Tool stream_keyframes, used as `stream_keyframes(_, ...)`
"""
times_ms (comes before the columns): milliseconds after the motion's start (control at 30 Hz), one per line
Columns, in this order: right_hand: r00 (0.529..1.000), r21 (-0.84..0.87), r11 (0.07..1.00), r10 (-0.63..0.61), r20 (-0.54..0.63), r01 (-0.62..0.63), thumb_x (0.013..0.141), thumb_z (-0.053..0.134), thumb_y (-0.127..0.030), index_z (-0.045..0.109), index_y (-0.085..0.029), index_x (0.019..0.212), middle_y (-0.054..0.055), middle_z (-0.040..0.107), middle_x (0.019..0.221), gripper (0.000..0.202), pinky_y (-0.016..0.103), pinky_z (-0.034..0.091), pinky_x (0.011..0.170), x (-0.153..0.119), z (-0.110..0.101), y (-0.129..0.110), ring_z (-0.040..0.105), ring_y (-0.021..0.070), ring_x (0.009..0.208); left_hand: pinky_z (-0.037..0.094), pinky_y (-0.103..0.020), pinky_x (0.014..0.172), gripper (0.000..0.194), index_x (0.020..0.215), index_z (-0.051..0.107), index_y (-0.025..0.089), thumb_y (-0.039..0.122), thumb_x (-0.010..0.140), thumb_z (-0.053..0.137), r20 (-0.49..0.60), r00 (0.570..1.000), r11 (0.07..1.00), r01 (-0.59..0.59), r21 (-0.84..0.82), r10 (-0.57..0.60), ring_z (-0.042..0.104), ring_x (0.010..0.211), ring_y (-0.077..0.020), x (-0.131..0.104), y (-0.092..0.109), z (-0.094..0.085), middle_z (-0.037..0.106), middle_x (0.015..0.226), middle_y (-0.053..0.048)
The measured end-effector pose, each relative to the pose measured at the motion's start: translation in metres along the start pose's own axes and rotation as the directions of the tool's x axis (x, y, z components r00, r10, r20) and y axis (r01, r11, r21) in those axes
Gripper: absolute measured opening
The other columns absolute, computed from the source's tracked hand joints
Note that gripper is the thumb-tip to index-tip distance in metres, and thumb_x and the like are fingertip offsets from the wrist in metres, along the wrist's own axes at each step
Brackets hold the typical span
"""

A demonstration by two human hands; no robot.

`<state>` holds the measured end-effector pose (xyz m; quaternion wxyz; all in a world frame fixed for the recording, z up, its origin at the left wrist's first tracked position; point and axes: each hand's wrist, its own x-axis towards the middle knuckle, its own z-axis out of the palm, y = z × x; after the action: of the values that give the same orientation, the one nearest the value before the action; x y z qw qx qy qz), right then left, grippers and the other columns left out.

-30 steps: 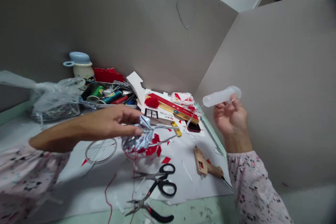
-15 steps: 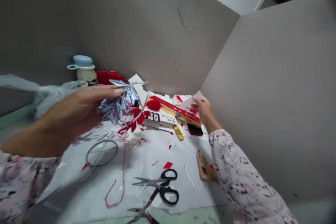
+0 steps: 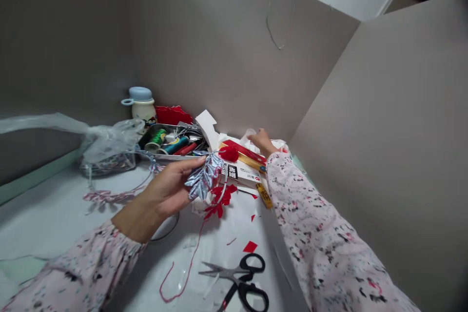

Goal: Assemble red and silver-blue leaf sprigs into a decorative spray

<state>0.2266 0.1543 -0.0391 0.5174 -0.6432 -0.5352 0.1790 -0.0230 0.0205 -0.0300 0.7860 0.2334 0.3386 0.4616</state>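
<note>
My left hand [image 3: 170, 187] pinches an ornament of silvery-blue foil leaves [image 3: 205, 178] between thumb and fingers. Red leaves [image 3: 220, 200] on a pale curved stem hang beside the foil, and a pink-red thread [image 3: 190, 265] trails from it onto the white paper. A fuzzy red ball [image 3: 229, 154] shows just behind the foil leaves; whether it is joined to them I cannot tell. My right hand [image 3: 263, 142] reaches to the back, its fingers closed at a translucent whitish piece [image 3: 250, 134] above a red and gold strip-like box [image 3: 244, 150]. Its fingertips are partly hidden.
Black-handled scissors [image 3: 237, 273] lie in front, near a red scrap [image 3: 250, 246]. A white box [image 3: 243, 173] and a yellow tube [image 3: 263, 196] sit mid-table. Behind are a tray of thread spools [image 3: 171, 144], a bottle [image 3: 143, 107], a plastic bag [image 3: 109, 141] and grey partitions.
My left hand has brought the foil ornament right and slightly down, uncovering the spool tray. My right hand has moved farther back and left. The view has shifted left.
</note>
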Motion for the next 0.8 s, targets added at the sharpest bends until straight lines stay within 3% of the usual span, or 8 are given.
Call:
stream_keyframes(133,0.995,-0.118,0.989,-0.082,0.061,0.088,0.084,0.062,-0.012,0.066,-0.015,0.109,0.013,0.061,0.123,0.026,0.041,0.038,0.104,-0.056,-0.022,-0.021,0.054,0.0259,0.118,0.062,-0.031,0.054,0.021,0.085,0.066,0.009,0.003,0.09,0.047,-0.048,0.999,0.999,-0.017,-0.05,0.014,0.069,0.053,-0.0183,0.0,0.001,0.003,0.071,0.067,-0.009)
stream_keyframes(233,0.958,-0.102,0.971,-0.189,0.215,0.215,0.084,0.057,-0.012,0.07,-0.021,0.1,0.004,0.07,0.106,0.023,0.033,0.046,0.093,-0.126,-0.04,-0.034,0.062,0.019,0.102,0.062,-0.031,0.054,0.021,0.084,0.063,0.01,0.002,0.09,0.045,-0.041,0.998,0.996,-0.04,-0.077,0.037,0.069,0.054,-0.0185,-0.004,0.004,0.007,0.07,0.066,-0.008)
stream_keyframes(333,0.842,0.064,0.94,-0.328,0.429,0.334,0.082,0.059,-0.014,0.069,-0.024,0.108,0.003,0.068,0.112,0.03,0.031,0.049,0.086,-0.189,-0.042,-0.038,0.061,0.0179,0.102,0.062,-0.031,0.056,0.022,0.083,0.064,0.01,0.002,0.091,0.045,-0.009,0.999,0.995,-0.053,-0.081,0.052,0.069,0.054,-0.0181,-0.009,0.002,0.012,0.07,0.066,-0.007)
stream_keyframes(400,0.865,0.104,0.957,-0.29,0.411,0.271,0.081,0.067,-0.026,0.067,-0.025,0.114,0.005,0.067,0.115,0.034,0.032,0.049,0.084,-0.214,-0.034,-0.037,0.061,0.0192,0.101,0.062,-0.031,0.057,0.022,0.085,0.066,0.01,0.004,0.091,0.046,0.024,0.999,0.997,-0.032,-0.068,0.034,0.068,0.054,-0.0181,-0.011,-0.003,0.014,0.07,0.066,-0.008)
stream_keyframes(500,0.914,0.162,0.976,-0.198,0.353,0.149,0.08,0.069,-0.034,0.071,-0.023,0.104,0.005,0.069,0.103,0.027,0.032,0.049,0.079,-0.225,-0.016,-0.032,0.062,0.0185,0.089,0.061,-0.032,0.057,0.021,0.089,0.068,0.01,0.008,0.092,0.047,0.065,0.997,0.999,0.03,-0.019,-0.029,0.068,0.055,-0.0184,-0.01,-0.012,0.014,0.071,0.069,-0.009)
stream_keyframes(600,0.935,0.273,0.961,-0.055,0.35,-0.046,0.079,0.069,-0.036,0.072,-0.02,0.082,0.0,0.068,0.075,0.016,0.028,0.046,0.065,-0.222,-0.005,-0.024,0.058,0.0146,0.067,0.061,-0.032,0.06,0.017,0.089,0.069,0.011,0.01,0.091,0.052,0.081,0.995,0.998,0.056,0.022,-0.058,0.069,0.058,-0.0182,-0.008,-0.018,0.008,0.072,0.072,-0.009)
stream_keyframes(667,0.922,0.368,0.916,0.004,0.387,-0.159,0.079,0.069,-0.038,0.069,-0.02,0.074,-0.002,0.064,0.066,0.02,0.026,0.043,0.058,-0.219,-0.006,-0.021,0.053,0.0119,0.057,0.061,-0.031,0.062,0.015,0.087,0.069,0.011,0.01,0.089,0.055,0.087,0.995,0.998,0.045,0.041,-0.048,0.069,0.059,-0.018,-0.006,-0.019,0.003,0.073,0.073,-0.009)
stream_keyframes(800,0.919,0.603,0.753,0.006,0.394,-0.264,0.081,0.069,-0.043,0.065,-0.02,0.077,0.001,0.07,0.073,0.024,0.023,0.043,0.053,-0.213,-0.025,-0.026,0.056,0.0112,0.057,0.06,-0.03,0.061,0.021,0.085,0.07,0.011,0.007,0.09,0.05,0.058,0.998,0.999,0.026,0.042,-0.028,0.069,0.06,-0.0176,-0.005,-0.017,0.0,0.072,0.072,-0.009)
